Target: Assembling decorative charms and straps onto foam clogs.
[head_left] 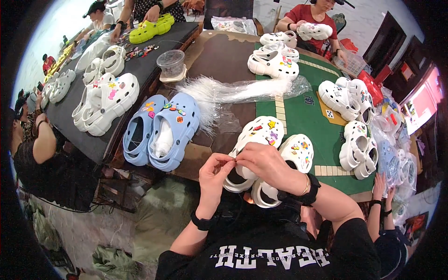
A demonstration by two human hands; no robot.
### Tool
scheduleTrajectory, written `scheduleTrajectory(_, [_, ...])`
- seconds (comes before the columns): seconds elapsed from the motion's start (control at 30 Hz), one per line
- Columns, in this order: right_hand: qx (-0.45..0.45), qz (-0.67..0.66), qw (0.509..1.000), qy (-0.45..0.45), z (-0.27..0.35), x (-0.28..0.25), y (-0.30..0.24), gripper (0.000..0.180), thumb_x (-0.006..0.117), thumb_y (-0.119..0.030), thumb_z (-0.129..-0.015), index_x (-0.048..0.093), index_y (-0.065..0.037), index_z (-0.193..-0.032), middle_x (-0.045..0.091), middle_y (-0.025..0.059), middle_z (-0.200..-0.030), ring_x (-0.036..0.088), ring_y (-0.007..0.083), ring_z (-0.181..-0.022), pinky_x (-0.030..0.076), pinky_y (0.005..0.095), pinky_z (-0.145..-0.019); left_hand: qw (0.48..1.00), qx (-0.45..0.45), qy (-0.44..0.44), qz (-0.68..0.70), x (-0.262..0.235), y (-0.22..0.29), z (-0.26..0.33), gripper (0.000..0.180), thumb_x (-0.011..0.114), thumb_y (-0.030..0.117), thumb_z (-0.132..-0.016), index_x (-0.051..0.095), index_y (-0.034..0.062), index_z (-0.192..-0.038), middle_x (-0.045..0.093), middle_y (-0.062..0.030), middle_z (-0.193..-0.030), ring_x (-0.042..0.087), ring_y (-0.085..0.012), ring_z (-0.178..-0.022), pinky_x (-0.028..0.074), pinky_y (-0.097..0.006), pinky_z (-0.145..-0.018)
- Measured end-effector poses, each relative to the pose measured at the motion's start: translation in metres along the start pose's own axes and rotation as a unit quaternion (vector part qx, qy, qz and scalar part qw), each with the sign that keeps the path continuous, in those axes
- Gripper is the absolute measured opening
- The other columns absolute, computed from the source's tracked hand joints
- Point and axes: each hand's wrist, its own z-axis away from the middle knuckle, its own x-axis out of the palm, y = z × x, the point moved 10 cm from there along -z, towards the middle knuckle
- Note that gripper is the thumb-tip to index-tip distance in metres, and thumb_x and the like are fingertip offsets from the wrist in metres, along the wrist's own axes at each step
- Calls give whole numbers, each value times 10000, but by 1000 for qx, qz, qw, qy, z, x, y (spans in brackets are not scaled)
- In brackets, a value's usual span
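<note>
My left hand (215, 173) and my right hand (267, 161) meet with fingertips pinched together above the side of a white clog (254, 135) decorated with colourful charms. Whatever is between the fingertips is too small to make out. Right beside it lies the matching white clog (298, 150), also carrying charms; my right hand and wrist partly cover the pair. To the left, a pair of light blue clogs (189, 112) with charms stands at the table's edge, white stuffing inside one. Beyond my hands lies a bundle of thin white strands (261, 88) in a clear plastic sleeve, its loose ends fanned out leftward.
More white clogs (275, 70) stand on the green table top (308, 109), with others (338, 100) at its right. A round clear tub (171, 63) sits behind the blue pair. On the dark left table are white clogs (112, 100); a co-worker's hand (152, 13) touches lime-green clogs (151, 30).
</note>
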Motion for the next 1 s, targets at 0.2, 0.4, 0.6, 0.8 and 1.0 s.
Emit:
scheduleTrajectory(0.2, [-24, 53, 998, -9, -1, 3, -8, 104, 616, -96, -814, 678, -20, -850, 583, 116, -796, 610, 286, -785, 503, 391, -685, 1000, 1, 0, 7, -1, -1, 1, 72, 594, 9, -930, 618, -7, -997, 658, -33, -930, 629, -102, -887, 477, -231, -822])
scheduleTrajectory(0.4, [-25, 87, 996, -23, -1, 5, -10, 87, 619, -93, -809, 663, -20, -824, 579, 120, -792, 613, 293, -788, 503, 394, -682, 1000, 4, 2, 5, -2, -1, 2, 78, 597, 20, -929, 615, -8, -999, 660, -38, -942, 632, -106, -887, 477, -229, -823])
scheduleTrajectory(0.6, [-32, 74, 997, -17, 0, 4, -11, 87, 617, -91, -803, 656, -15, -817, 572, 119, -788, 608, 295, -778, 499, 395, -684, 999, 6, -12, -47, 0, 1, 0, 74, 608, 21, -922, 618, -11, -989, 661, -32, -927, 629, -96, -878, 479, -230, -813])
scheduleTrajectory(0.8, [55, -17, 998, 3, 1, -1, 4, 109, 612, -101, -859, 612, 2, -895, 617, 142, -820, 628, 311, -820, 498, 400, -718, 978, 90, 8, -187, -1, 13, -2, 92, 652, 29, -887, 650, -20, -965, 672, -39, -880, 631, -98, -840, 496, -248, -775])
scheduleTrajectory(1.0, [70, -97, 993, -17, 2, 2, 13, 117, 623, -80, -858, 590, 10, -926, 639, 152, -855, 636, 322, -816, 500, 394, -732, 985, 66, 26, -155, -3, 5, -1, 97, 658, 63, -896, 641, -16, -950, 666, -40, -856, 614, -104, -810, 491, -259, -771])
